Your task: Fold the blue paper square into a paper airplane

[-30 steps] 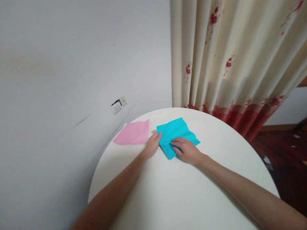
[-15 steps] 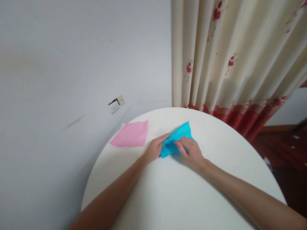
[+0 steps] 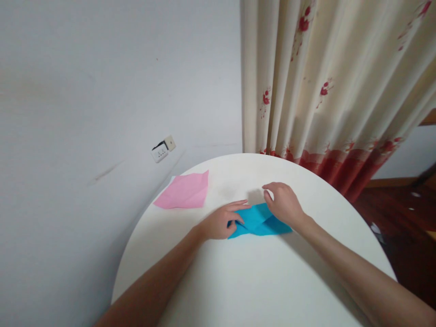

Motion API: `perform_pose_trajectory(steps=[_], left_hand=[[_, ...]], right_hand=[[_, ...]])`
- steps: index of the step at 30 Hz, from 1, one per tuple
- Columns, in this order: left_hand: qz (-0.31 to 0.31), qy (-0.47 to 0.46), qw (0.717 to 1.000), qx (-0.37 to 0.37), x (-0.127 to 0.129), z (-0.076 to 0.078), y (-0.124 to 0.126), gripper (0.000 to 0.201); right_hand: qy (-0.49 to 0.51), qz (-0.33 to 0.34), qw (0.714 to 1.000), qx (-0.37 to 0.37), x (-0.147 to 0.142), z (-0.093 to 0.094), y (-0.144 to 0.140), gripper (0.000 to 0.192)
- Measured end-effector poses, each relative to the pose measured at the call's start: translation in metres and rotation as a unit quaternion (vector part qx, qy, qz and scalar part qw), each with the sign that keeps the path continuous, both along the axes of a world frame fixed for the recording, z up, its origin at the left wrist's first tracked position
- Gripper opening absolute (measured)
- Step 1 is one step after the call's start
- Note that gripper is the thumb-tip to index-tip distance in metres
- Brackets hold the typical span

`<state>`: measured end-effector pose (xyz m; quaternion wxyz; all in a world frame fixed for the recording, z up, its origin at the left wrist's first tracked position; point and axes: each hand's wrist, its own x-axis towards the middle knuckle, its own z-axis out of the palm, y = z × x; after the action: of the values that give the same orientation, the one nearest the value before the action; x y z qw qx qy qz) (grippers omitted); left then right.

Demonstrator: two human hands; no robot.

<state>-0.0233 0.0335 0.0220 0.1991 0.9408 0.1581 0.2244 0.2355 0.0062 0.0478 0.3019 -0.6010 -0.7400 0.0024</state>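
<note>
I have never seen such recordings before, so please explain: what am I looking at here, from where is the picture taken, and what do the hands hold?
No machine is here: a person works with two bare hands. The one picture comes from a camera worn on the head, looking forward and down, so both arms reach in from the bottom. On the round white table lie two sheets. The left hand presses its fingers on the left end of the folded blue paper. The right hand, loosely curled, rests at the paper's upper right edge. The pink paper lies apart, untouched, to the left. Behind stand a wall with a socket and a flowered curtain.
</note>
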Motion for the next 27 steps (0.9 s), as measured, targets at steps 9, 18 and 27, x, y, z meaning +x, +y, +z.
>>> perform_pose_trajectory(steps=[9, 18, 27], left_hand=[[0.024, -0.007, 0.993, -0.113, 0.0, 0.008, -0.005, 0.04], [0.2, -0.008, 0.979, -0.05, 0.019, -0.004, -0.013, 0.044], [0.222, 0.239, 0.937, 0.125, 0.032, -0.028, -0.028, 0.055]], right_hand=[[-0.142, 0.091, 0.959, -0.226, -0.035, -0.034, -0.026, 0.062], [-0.143, 0.082, 0.961, -0.224, -0.04, -0.047, -0.015, 0.068], [-0.16, 0.042, 0.973, -0.158, -0.04, -0.059, 0.002, 0.061]])
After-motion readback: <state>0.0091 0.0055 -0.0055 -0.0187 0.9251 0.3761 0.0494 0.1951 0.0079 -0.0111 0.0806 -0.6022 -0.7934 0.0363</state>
